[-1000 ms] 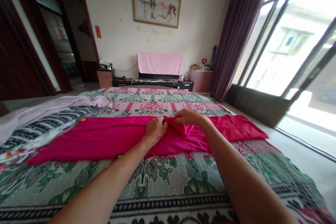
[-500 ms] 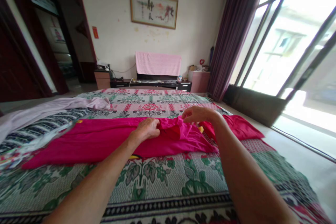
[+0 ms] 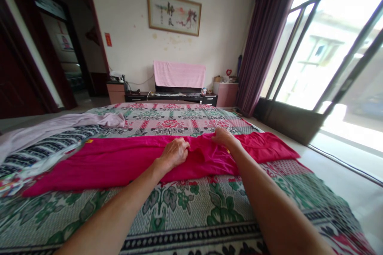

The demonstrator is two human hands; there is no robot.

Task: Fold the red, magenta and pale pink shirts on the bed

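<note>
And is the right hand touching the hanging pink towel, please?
No, the right hand is at the magenta garment, while the towel hangs beyond the bed.

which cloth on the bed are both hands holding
The magenta cloth: left hand and right hand pinch it; the lilac cloth and striped cloth lie untouched, further left.

Daylight source: metal-framed glazing, right side. Exterior overexposed; detail largely washed out. Sheen noted on the pale floor beside it. Doorway at left dim, shadowed. Wide-angle distortion evident: purple curtain leans, outer margins stretched. Overall definition soft; folds of the magenta garment legible, fine weave unresolved. Far cabinet-top items indistinct.
</note>
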